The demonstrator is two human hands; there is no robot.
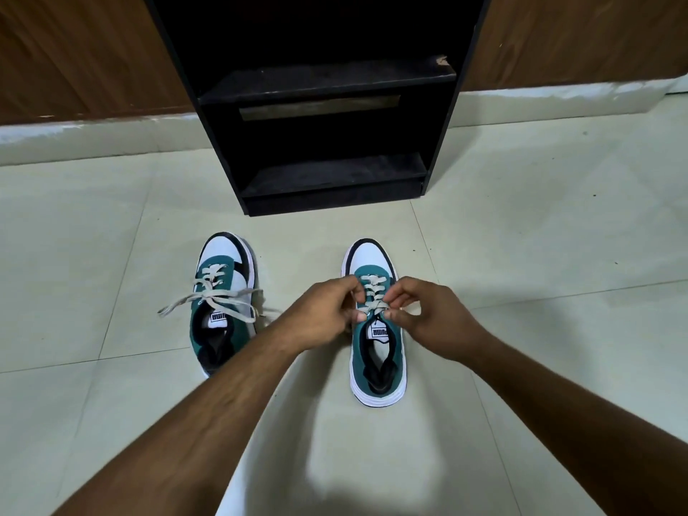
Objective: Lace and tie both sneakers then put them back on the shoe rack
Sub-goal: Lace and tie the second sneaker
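Note:
Two green, white and black sneakers stand on the tiled floor, toes pointing at the black shoe rack (pixel 443 143). The left sneaker (pixel 223 303) has loose beige lace ends spread out to both sides. On the right sneaker (pixel 378 348) the beige laces (pixel 372 292) cross over the tongue. My left hand (pixel 324 314) and my right hand (pixel 424 318) sit on either side of that shoe's top eyelets, each pinching the lace there with thumb and fingers. The lace ends of this shoe are hidden by my fingers.
The rack has two dark shelves and stands against a brown wooden wall (pixel 74 57) with a pale skirting. Pale floor tiles (pixel 540 255) spread around both shoes. A blurred pale patch lies near the bottom edge between my forearms.

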